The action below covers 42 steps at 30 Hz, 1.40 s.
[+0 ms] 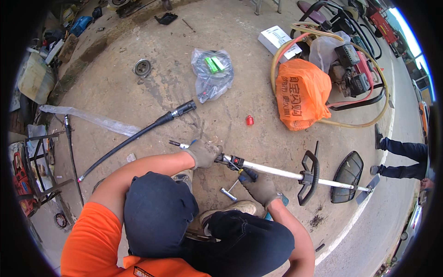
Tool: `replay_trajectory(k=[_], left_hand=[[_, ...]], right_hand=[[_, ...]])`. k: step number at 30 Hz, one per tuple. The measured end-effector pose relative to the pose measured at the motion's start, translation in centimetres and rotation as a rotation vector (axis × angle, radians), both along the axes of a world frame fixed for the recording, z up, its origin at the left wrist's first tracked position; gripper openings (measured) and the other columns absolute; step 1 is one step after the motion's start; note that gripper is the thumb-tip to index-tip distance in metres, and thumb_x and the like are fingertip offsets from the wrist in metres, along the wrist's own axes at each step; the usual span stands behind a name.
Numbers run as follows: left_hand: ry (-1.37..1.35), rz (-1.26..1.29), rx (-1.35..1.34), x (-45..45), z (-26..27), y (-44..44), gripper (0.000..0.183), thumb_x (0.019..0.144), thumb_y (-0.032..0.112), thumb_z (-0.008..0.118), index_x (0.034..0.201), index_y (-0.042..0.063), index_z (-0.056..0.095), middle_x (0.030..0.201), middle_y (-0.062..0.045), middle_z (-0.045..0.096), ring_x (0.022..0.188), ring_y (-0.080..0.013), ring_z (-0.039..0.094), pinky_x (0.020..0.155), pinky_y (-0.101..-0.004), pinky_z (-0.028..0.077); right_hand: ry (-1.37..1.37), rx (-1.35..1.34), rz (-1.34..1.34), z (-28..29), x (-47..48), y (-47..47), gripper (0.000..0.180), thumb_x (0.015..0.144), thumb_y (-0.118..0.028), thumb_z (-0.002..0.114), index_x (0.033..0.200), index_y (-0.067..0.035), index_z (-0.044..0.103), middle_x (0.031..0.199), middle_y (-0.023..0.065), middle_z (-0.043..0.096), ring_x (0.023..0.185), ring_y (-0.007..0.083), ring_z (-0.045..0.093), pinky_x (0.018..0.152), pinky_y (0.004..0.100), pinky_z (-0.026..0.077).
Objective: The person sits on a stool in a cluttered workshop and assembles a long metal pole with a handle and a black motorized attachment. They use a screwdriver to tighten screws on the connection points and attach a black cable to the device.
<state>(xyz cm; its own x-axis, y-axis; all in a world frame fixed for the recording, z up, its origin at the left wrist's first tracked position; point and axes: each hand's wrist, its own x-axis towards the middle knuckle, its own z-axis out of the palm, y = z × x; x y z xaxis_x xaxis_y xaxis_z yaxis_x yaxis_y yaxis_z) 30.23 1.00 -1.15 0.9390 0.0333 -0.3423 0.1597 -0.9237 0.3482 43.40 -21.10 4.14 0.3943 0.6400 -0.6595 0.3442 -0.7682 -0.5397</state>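
A brush cutter's white shaft (270, 169) slants across before me, with a black loop handle (313, 176) and a black guard (347, 176) along its right part. My left hand (203, 153), in a grey work glove, grips the shaft near its left end. Just right of it sits a black throttle control with a red switch (236, 160). In my right hand (259, 187), also gloved, is a screwdriver (240, 170); its blade reaches the throttle control, though its tip is hard to make out. A T-handle socket wrench (229, 194) lies on the concrete below.
A black flexible drive shaft (138, 134), a clear bag of parts (213, 74), a red cap-like piece (249, 120) and a metal drum (142, 68) lie on the ground. An orange bag (301, 95) leans by a hose-wrapped engine (353, 72). Another person's legs (403, 150) stand right.
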Motion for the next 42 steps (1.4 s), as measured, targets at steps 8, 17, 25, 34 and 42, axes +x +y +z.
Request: replay_trajectory(k=[8, 17, 25, 34, 42], left_hand=[[-0.06, -0.074, -0.01, 1.7, -2.0, -0.9, 0.02, 0.076, 0.015, 0.058, 0.094, 0.005, 0.063, 0.081, -0.016, 0.068, 0.083, -0.0332, 0.069, 0.071, -0.0449, 0.054], [-0.048, -0.065, 0.009, 1.8, 0.4, -0.9, 0.023, 0.076, 0.014, 0.058, 0.096, 0.005, 0.063, 0.079, -0.016, 0.068, 0.08, -0.034, 0.069, 0.069, -0.0466, 0.054], [-0.055, -0.074, 0.018, 1.9, 2.0, -1.5, 0.023, 0.075, 0.015, 0.059, 0.096, 0.006, 0.063, 0.078, -0.015, 0.068, 0.077, -0.0329, 0.069, 0.067, -0.0458, 0.054], [0.073, -0.007, 0.136, 2.3, 3.1, -1.3, 0.023, 0.076, 0.016, 0.061, 0.098, 0.007, 0.063, 0.083, -0.014, 0.069, 0.08, -0.0318, 0.069, 0.071, -0.0436, 0.053], [-0.075, -0.108, 0.149, 3.6, 3.1, -2.8, 0.027, 0.08, 0.024, 0.063, 0.101, 0.008, 0.062, 0.083, -0.015, 0.068, 0.078, -0.0323, 0.068, 0.069, -0.0433, 0.053]], right_hand=[[-0.127, 0.054, 0.062, -1.0, 0.2, -2.9, 0.054, 0.088, -0.032, 0.064, 0.137, -0.012, 0.055, 0.097, 0.0179, 0.072, 0.086, 0.0277, 0.071, 0.076, 0.0399, 0.053], [-0.233, 0.131, 0.05, 0.8, 0.1, -2.7, 0.051, 0.086, -0.033, 0.069, 0.129, -0.007, 0.062, 0.08, 0.0088, 0.068, 0.069, 0.0122, 0.061, 0.067, 0.0295, 0.049], [0.037, 0.019, -0.123, 3.6, 1.5, -2.2, 0.039, 0.085, -0.02, 0.071, 0.119, -0.002, 0.067, 0.103, 0.0101, 0.073, 0.086, 0.0135, 0.065, 0.078, 0.0294, 0.051], [0.303, 0.15, -0.408, 6.1, 4.3, -7.5, 0.041, 0.08, -0.02, 0.072, 0.116, -0.001, 0.07, 0.097, 0.0093, 0.074, 0.083, 0.0158, 0.068, 0.079, 0.0302, 0.054], [-0.129, 0.21, -0.09, 4.2, 1.1, -8.0, 0.043, 0.086, -0.034, 0.063, 0.123, -0.011, 0.065, 0.104, 0.0175, 0.069, 0.097, 0.0333, 0.067, 0.084, 0.0406, 0.052]])
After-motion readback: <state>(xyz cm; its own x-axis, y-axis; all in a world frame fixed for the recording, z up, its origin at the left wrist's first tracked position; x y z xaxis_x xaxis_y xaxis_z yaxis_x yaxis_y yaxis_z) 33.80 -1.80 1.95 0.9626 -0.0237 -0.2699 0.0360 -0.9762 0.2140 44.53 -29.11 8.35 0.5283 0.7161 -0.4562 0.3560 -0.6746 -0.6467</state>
